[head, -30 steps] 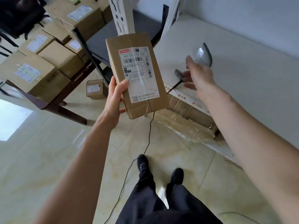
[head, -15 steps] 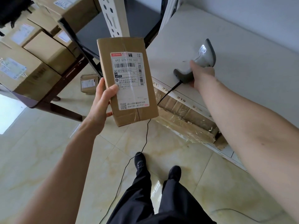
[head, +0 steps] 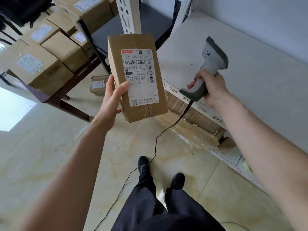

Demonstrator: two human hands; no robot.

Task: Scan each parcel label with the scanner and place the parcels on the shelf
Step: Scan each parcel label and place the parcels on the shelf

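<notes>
My left hand grips a brown cardboard parcel by its left edge, thumb on the white shipping label, which faces me. My right hand is wrapped around the handle of a grey-white barcode scanner, lifted just above the white shelf top. The scanner's head points up and away, to the right of the parcel. Its black cable hangs down to the floor.
Several labelled cardboard boxes are stacked on a dark table at the left. A small box sits on the tiled floor. A flattened wrapped carton lies under the white shelf. A perforated shelf post stands behind the parcel.
My right hand reached the scanner lying on the shelf top, closed around its handle and lifted it. The parcel in my left hand stayed about where it was.
</notes>
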